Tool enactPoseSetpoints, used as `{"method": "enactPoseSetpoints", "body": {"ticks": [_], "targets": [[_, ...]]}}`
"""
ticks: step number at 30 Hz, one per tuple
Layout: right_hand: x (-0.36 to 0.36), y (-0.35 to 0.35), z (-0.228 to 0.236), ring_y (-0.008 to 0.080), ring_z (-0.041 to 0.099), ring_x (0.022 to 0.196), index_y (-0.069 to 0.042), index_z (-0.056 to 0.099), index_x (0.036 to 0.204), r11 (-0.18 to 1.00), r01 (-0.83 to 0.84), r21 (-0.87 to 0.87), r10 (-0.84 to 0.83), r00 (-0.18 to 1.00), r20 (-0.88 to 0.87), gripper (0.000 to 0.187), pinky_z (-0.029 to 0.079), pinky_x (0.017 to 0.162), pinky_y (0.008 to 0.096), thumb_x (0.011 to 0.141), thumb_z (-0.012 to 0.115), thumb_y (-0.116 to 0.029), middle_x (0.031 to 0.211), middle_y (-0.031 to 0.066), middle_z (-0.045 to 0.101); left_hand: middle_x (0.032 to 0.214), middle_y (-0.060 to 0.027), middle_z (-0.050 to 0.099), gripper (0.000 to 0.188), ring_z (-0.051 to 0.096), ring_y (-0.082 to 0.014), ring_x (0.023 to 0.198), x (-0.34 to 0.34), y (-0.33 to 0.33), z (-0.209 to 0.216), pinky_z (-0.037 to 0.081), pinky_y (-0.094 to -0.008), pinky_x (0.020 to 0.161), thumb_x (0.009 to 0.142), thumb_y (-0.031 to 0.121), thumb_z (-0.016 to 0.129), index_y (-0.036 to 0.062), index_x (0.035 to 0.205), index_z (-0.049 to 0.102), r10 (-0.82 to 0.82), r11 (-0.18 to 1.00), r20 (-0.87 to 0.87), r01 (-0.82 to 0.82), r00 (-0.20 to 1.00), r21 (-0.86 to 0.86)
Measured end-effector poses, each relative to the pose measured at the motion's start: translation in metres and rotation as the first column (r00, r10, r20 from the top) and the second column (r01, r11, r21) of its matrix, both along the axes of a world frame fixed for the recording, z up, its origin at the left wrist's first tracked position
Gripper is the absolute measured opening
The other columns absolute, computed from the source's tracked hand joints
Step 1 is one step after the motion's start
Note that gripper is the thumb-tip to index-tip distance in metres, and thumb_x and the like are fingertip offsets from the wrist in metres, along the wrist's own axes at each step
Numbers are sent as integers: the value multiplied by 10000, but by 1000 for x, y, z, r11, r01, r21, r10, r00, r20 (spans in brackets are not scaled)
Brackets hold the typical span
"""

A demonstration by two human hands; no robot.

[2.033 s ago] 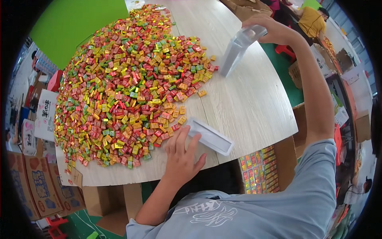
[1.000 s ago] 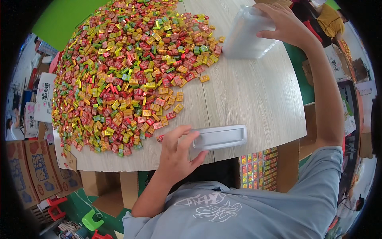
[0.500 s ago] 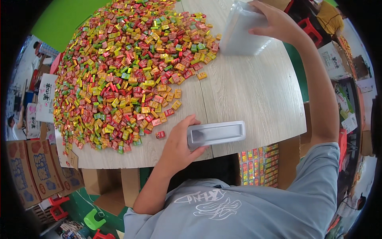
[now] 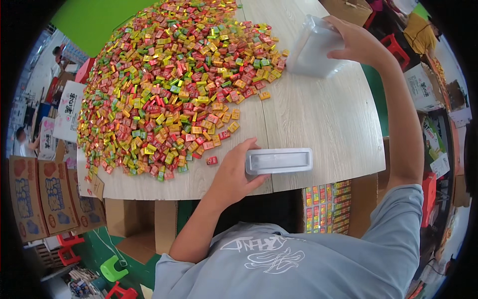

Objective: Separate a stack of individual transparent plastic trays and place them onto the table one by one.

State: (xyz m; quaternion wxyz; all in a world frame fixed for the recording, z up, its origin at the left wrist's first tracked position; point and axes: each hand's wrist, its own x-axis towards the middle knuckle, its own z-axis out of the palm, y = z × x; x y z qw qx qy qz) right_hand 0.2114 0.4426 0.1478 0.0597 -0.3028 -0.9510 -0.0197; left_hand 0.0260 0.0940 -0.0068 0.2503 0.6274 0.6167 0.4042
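Observation:
Close to the table's front edge, my left hand (image 4: 234, 172) grips one end of a pale, shallow plastic tray (image 4: 280, 160), fingers behind it and thumb in front. The long side of this tray faces up. Further off to the right, my right hand (image 4: 361, 45) is curved over the outer edge of a stack of clear plastic trays (image 4: 311, 52), fingers on top and thumb against its side. The stack rests on the table. To the left lies a big heap of small red, yellow, orange and green packets (image 4: 169, 94), some touching the stack's left side.
The wood-grain table (image 4: 328, 119) curves around me. Below its edge stands an open carton (image 4: 326, 207) with rows of the same packets. Another open carton (image 4: 142, 226) is below left, near several brown boxes (image 4: 55, 199) and a green stool (image 4: 113, 269).
The whole view has shifted and turned slightly. My left hand's tray looks a little more level. Both hands keep their grips, and the heap looks the same.

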Motion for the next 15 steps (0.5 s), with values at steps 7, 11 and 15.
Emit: {"method": "enactPoseSetpoints", "body": {"ticks": [7,11,15], "targets": [[1,4,14,334,600,1115,-60,420,1393,996,41,-79,-32,993,114,742,438,1038,369,735,738,-196,1224,192,618,1273,-180,529,833,523,-315,1199,-1,-4,1,403,-405,1030,718,193,794,10,1397,348,16,1000,38,-17,999,17],[10,7,7,340,604,1106,-50,431,1387,995,63,-75,-61,998,27,756,440,1031,368,722,737,-235,1221,206,615,1353,-185,460,841,448,-310,1278,-7,-9,1,349,-428,1074,742,286,761,3,1403,326,2,999,88,-6,996,43],[12,6,7,327,604,1115,-32,438,1383,988,95,-126,-97,995,-10,757,440,1034,377,723,733,-256,1234,213,607,1364,-186,445,822,421,-311,1299,-13,-11,-4,318,-435,1090,776,347,708,-11,1405,318,-17,996,154,4,988,86]]}}
